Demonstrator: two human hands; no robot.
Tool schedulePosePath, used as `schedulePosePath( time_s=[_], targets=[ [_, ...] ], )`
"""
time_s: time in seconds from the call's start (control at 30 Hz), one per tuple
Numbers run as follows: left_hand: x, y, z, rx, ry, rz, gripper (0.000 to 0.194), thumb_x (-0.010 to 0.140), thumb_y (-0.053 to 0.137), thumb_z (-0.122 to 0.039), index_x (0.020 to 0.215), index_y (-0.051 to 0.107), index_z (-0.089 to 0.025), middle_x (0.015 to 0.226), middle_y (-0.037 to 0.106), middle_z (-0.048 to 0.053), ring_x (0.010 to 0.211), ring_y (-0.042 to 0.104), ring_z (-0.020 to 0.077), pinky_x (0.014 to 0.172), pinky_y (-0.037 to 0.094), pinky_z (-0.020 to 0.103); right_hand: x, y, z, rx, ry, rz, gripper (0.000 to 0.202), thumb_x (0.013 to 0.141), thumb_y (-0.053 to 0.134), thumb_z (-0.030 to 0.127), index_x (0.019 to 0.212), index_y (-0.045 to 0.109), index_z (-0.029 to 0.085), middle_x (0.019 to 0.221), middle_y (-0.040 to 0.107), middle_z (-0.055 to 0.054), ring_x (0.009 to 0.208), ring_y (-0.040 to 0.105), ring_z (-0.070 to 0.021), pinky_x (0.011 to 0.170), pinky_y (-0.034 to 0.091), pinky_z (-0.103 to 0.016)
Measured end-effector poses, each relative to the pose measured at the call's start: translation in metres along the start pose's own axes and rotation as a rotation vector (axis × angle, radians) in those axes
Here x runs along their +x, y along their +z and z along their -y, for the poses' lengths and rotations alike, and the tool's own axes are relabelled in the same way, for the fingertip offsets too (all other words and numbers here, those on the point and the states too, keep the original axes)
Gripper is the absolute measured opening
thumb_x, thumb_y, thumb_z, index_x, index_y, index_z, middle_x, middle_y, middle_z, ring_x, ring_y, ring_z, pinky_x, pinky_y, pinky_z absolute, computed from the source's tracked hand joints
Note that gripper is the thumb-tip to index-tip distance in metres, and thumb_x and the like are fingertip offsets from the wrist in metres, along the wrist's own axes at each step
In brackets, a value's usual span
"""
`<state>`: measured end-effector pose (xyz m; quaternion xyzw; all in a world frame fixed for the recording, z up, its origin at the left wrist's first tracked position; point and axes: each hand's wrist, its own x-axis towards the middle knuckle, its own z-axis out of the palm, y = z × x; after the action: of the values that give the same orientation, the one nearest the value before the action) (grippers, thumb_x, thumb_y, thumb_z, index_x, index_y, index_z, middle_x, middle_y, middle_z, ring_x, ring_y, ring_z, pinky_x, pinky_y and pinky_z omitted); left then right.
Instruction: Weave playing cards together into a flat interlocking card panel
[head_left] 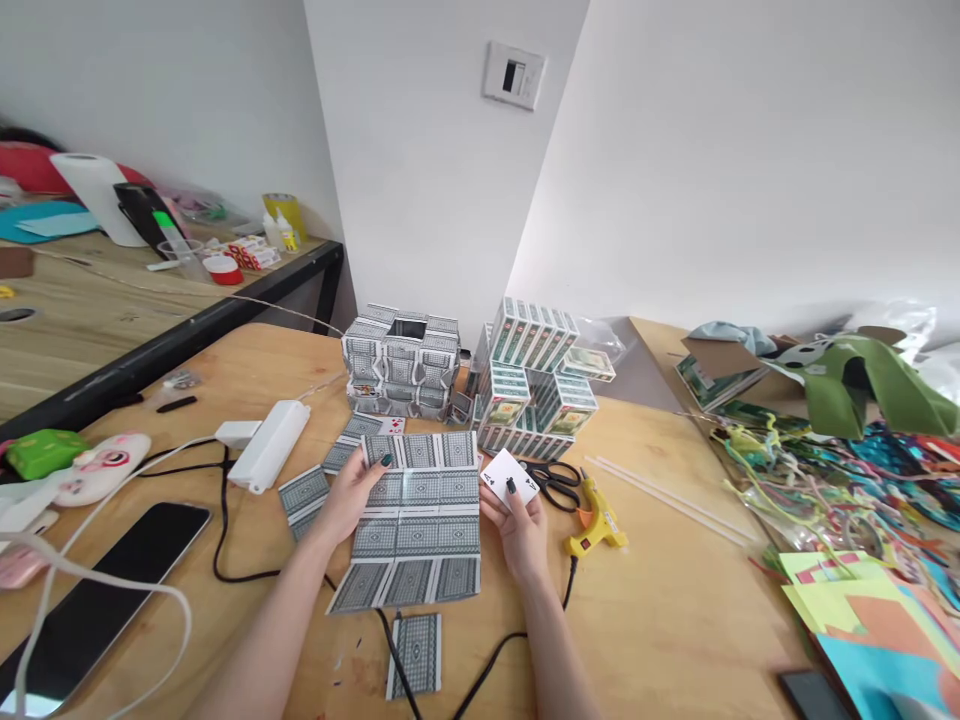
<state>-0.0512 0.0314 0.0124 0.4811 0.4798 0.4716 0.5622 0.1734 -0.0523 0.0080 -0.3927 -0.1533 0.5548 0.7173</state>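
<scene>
My left hand (358, 487) grips the left edge of a panel of joined playing cards (427, 498), their grey patterned backs facing up and the lower row bent. Between the thumb and fingers of my right hand (517, 520) is a white ace playing card (508, 478), close to the panel's right edge. Below the panel lies a patterned card piece (416, 655). More joined cards (304, 497) rest at the left, partly behind my left hand. Just right of my right hand are black-handled scissors (555, 484) and a yellow glue gun (598, 520).
Behind the panel stands a box-like structure of cards (401, 362), beside stacked card boxes (525, 385). A white power strip (270, 445), cables and a dark phone (105, 600) occupy the left. Clear sticks (667, 497), coloured paper (870, 630) and craft materials lie right.
</scene>
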Motion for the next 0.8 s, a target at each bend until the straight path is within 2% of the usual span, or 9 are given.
schedulePosePath(
  time_s=[0.27,0.43,0.53,0.8],
  targets=[
    [0.001,0.0015,0.0011,-0.046,-0.017,-0.008,0.052,0.065,0.066,-0.05,0.106,0.054,-0.02,0.102,0.066,0.004,0.092,0.061,0.022,0.088,0.044,0.037,0.0004,-0.0013,0.0007,-0.037,-0.005,-0.046,0.04,0.065,0.074,0.034,0.097,0.055,0.02,0.093,0.069,-0.007,0.078,0.069,-0.0231,0.061,0.057,-0.032],
    [0.0017,0.0005,0.004,-0.034,-0.01,-0.023,0.053,0.066,0.065,-0.052,0.107,0.055,-0.02,0.101,0.067,0.005,0.094,0.061,0.0243,0.087,0.044,0.04,0.0008,-0.0024,0.0008,-0.078,-0.006,-0.058,0.038,0.063,0.075,0.034,0.092,0.056,0.019,0.079,0.068,-0.001,0.059,0.067,-0.0146,0.046,0.053,-0.022],
    [0.0026,-0.0008,0.0072,-0.049,-0.023,-0.007,0.048,0.067,0.065,-0.049,0.105,0.056,-0.02,0.102,0.066,0.005,0.094,0.06,0.0238,0.087,0.044,0.038,0.0008,-0.0025,0.0002,-0.114,0.02,-0.037,0.039,0.062,0.075,0.036,0.091,0.055,0.018,0.073,0.067,0.0,0.05,0.063,-0.012,0.04,0.05,-0.02],
    [0.003,-0.0012,0.0088,-0.126,-0.036,0.002,0.041,0.068,0.067,-0.042,0.102,0.056,-0.022,0.105,0.065,0.002,0.095,0.059,0.0214,0.089,0.042,0.035,0.0032,-0.0056,-0.0008,-0.134,-0.005,-0.072,0.039,0.062,0.075,0.036,0.09,0.054,0.018,0.074,0.067,0.0,0.051,0.062,-0.0114,0.044,0.052,-0.021]
  ],
)
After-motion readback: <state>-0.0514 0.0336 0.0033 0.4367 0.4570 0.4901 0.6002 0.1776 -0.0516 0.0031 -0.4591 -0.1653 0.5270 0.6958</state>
